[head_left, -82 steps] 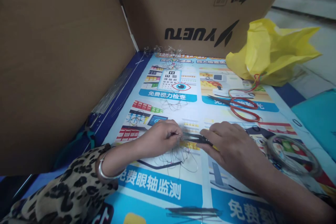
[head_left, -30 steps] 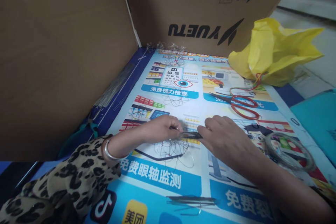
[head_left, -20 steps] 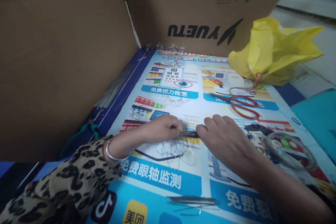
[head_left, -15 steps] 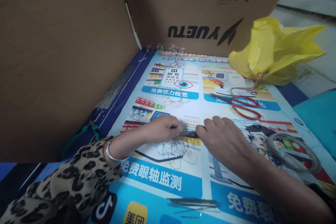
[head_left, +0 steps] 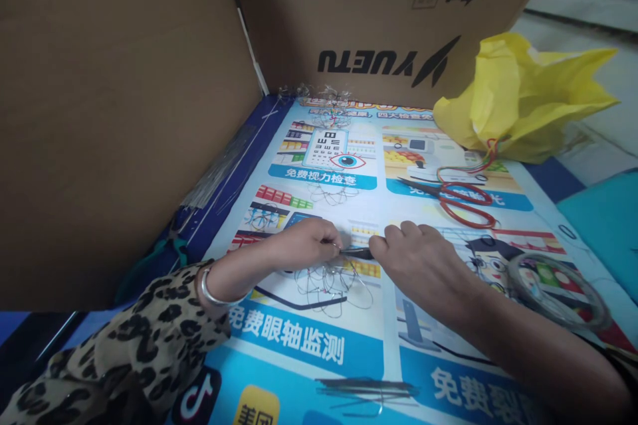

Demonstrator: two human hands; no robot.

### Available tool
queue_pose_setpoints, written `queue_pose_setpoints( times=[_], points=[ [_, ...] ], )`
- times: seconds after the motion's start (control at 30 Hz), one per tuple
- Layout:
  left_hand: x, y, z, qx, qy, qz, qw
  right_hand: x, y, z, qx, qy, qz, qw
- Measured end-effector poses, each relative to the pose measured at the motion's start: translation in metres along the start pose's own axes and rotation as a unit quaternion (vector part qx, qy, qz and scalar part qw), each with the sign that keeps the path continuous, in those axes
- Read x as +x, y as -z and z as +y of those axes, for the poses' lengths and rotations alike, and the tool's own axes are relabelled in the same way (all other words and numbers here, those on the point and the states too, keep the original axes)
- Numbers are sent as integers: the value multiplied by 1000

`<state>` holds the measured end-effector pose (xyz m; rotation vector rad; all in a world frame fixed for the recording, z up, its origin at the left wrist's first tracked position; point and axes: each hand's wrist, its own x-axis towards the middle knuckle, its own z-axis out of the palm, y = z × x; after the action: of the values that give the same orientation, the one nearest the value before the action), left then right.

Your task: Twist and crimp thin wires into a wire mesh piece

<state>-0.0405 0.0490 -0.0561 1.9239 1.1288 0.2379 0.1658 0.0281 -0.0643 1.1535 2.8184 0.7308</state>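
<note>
My left hand (head_left: 309, 244) is pinched on thin wire at the middle of the view. From my right fist (head_left: 416, 259) a dark, narrow-tipped tool (head_left: 357, 253) points left, and its tip meets the wire at my left fingertips. Its handle is hidden inside the fist. Below and between the hands hangs or lies a looped wire shape (head_left: 329, 284) with small red beads; whether it touches the sheet I cannot tell. A bundle of straight dark wires (head_left: 366, 388) lies nearer to me.
Red-handled scissors (head_left: 466, 202) and a yellow bag (head_left: 518, 99) are at the right, with a wire coil (head_left: 558, 292) nearer. Cardboard walls (head_left: 124, 113) stand left and behind. Teal-handled pliers (head_left: 154, 259) and straight wires (head_left: 216, 169) lie at the left.
The dark tool and my right hand have shifted very slightly left. Both hands keep their hold.
</note>
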Motion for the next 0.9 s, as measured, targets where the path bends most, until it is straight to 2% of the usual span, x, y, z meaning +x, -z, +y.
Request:
queue_pose_setpoints(
  times=[0.13, 0.23, 0.33, 0.43, 0.5, 0.53, 0.67, 0.77, 0.9],
  points=[
    [0, -2, -3, 7, -9, 11, 1000, -1, -3, -1, 14, 1, -4, 1000],
    [-2, -3, -5, 22, -40, 31, 998, -2, -6, -1, 38, -13, -17, 999],
    [-4, -3, -7, 63, -108, 85, 989, -5, -6, 5, 89, -64, -47, 993],
    [-5, -4, -8, 102, -160, 156, 969, -10, 3, 14, 208, -108, -65, 970],
    [-5, -5, -9, 124, -182, 192, 956, -14, 13, 19, 324, -130, -72, 934],
    [-6, -6, -9, 138, -193, 211, 948, -16, 19, 20, 383, -153, -89, 907],
    [-9, -10, -7, 182, -241, 264, 916, -22, 37, 15, 582, -155, -217, 768],
    [-12, -12, -3, 196, -272, 280, 900, -23, 38, 10, 668, -139, -275, 677],
    [-14, -13, 1, 196, -295, 283, 891, -23, 31, 7, 711, -154, -293, 620]
  ],
)
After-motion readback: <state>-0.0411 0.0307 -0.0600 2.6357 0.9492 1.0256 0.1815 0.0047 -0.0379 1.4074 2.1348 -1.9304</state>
